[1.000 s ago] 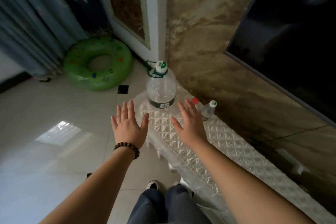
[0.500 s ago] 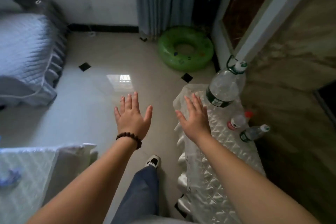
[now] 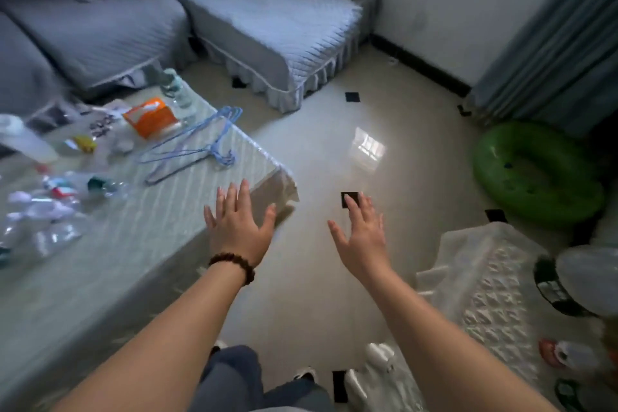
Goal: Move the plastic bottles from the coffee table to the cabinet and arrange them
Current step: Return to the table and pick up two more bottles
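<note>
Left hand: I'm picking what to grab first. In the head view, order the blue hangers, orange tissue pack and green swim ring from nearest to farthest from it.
From the left hand:
1. Blue hangers, on the coffee table, ahead and left.
2. Orange tissue pack, further back on the table.
3. Green swim ring, on the floor, far right.

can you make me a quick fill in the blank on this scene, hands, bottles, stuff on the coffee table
1. Both the left hand and the right hand are open and hold ____.
2. The beaded bracelet sits on the ____ wrist.
3. The blue hangers lie on the coffee table next to a tissue box coloured ____.
4. The swim ring on the floor is coloured ____.

Missing words: nothing; left; orange; green
</note>
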Demonstrator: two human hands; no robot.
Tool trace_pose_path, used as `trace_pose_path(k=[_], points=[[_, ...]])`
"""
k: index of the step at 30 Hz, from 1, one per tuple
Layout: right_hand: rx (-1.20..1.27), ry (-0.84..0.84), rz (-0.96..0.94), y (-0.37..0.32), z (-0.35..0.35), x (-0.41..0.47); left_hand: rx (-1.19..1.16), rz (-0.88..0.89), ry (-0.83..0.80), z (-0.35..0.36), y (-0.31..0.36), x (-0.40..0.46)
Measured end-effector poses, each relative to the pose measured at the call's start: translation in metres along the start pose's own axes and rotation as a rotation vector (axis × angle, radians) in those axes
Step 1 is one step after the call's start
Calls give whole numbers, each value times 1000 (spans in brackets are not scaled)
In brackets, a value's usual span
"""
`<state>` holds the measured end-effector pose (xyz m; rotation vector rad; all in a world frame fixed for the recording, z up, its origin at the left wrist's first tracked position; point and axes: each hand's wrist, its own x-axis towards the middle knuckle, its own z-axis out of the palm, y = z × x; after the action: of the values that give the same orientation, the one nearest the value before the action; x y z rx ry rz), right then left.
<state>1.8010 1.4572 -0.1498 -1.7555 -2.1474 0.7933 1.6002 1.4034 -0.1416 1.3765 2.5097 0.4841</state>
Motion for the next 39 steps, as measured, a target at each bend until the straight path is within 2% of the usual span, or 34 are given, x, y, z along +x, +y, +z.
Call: trace_pose_path(k=[8,17,26,39], points=[[-55,-191,-308,-139,92,0,-13,-362,177,-70,-164,-30],[-106,-367,-535,-309,229,-70,-19,-625,261,-136,-361,-99],[-92,-460,-590,-448,346,-139,-44,-742,245,-194,-527,-138],[-155,-525,-627,-536,436,-124,-79,-797,222,-216,-637,-95]])
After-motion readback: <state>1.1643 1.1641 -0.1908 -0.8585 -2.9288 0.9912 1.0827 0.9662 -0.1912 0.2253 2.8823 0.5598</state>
